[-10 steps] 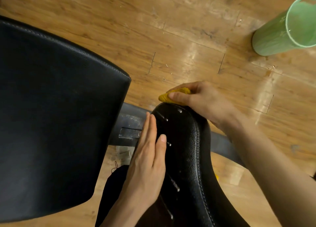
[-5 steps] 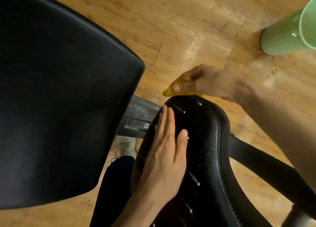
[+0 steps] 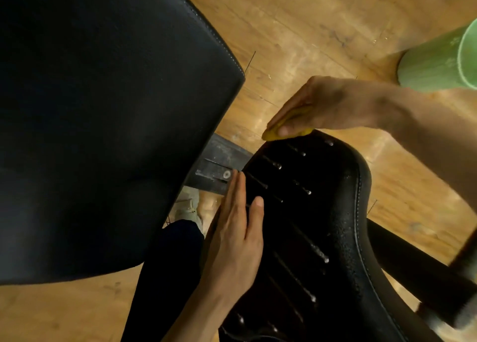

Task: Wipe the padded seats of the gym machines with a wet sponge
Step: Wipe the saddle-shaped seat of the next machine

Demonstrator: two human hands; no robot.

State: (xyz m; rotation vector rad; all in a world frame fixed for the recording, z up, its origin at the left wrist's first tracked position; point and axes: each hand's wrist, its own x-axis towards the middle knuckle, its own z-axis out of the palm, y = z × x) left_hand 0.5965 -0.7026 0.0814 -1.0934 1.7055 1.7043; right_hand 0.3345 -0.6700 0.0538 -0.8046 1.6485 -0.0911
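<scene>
In the head view, the right hand [image 3: 327,104] gripped a yellow sponge [image 3: 271,134], fingers curled over it and thumb tip pressing its near side, at the far end of the black padded seat [image 3: 322,212]. Wet streaks and droplets lay across the seat. The left hand [image 3: 232,238] rested flat on the seat's left edge, fingers straight and pressed together, thumb set slightly apart. A larger black back pad [image 3: 103,122] stood to the left. A green bucket [image 3: 436,63] stood on the wooden floor [image 3: 296,32] well beyond.
</scene>
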